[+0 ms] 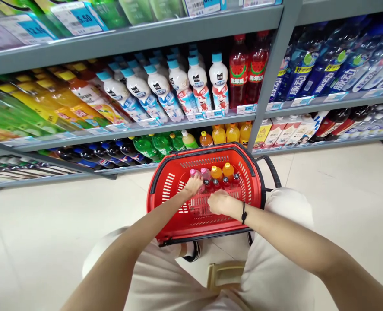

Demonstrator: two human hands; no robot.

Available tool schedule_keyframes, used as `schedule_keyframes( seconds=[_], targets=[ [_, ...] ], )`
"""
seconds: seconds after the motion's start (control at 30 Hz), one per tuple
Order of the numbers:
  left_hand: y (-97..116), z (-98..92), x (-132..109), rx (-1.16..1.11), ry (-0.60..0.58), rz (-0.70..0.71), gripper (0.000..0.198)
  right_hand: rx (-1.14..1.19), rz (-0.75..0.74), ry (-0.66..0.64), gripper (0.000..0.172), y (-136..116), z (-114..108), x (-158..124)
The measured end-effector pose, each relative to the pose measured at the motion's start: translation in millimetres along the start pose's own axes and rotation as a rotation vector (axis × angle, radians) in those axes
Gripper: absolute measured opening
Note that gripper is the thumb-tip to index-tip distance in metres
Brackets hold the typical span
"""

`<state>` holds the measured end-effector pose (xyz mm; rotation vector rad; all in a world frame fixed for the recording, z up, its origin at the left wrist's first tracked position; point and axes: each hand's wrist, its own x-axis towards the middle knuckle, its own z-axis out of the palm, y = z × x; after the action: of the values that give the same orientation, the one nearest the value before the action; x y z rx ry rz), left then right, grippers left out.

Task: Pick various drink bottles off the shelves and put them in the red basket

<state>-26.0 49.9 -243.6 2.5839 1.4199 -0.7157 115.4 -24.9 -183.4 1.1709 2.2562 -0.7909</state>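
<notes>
A red shopping basket (155, 190) stands on the floor between my knees, with several small bottles upright along its far side. My left hand (194, 185) reaches inside, its fingers closed at a pink-capped bottle (193, 172) at the left end of the back row. A second pink-capped bottle (206, 173) stands to its right, then orange juice bottles (228, 169) with yellow and orange caps. In front of these is a row of dark-capped bottles (226, 183). My right hand (219, 203) is curled closed over the basket's near half; its fingertips are hidden from me.
Shelves (165, 125) of drinks span the far side, holding white blue-capped bottles (218, 82), red watermelon drinks (238, 73) and blue bottles (311, 65). The basket's black handle (272, 170) sticks out at right. A beige stool (225, 276) is beneath me on the tiled floor.
</notes>
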Motion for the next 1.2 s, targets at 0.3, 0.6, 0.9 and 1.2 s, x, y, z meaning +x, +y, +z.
schedule_keyframes(
  seconds=[0.3, 0.6, 0.9, 1.2],
  targets=[
    [-4, -62.7, -47, -0.163, 0.05, -0.091, 0.033, 0.028, -0.036, 0.09, 0.015, 11, 5, -8],
    [-52, -126.5, -116, -0.329, -0.075, -0.121, 0.031, -0.179, 0.035, 0.077, 0.019, -15, -11, -52],
    [-64, -138.6, -127, -0.364, 0.018, -0.14, 0.033, -0.226, 0.044, 0.316, 0.018, -36, -138, -104],
    [-61, -139.3, -129, -0.421, 0.065, -0.089, 0.038, -0.256, -0.165, 1.308, 0.034, -50, -401, -164]
  ],
)
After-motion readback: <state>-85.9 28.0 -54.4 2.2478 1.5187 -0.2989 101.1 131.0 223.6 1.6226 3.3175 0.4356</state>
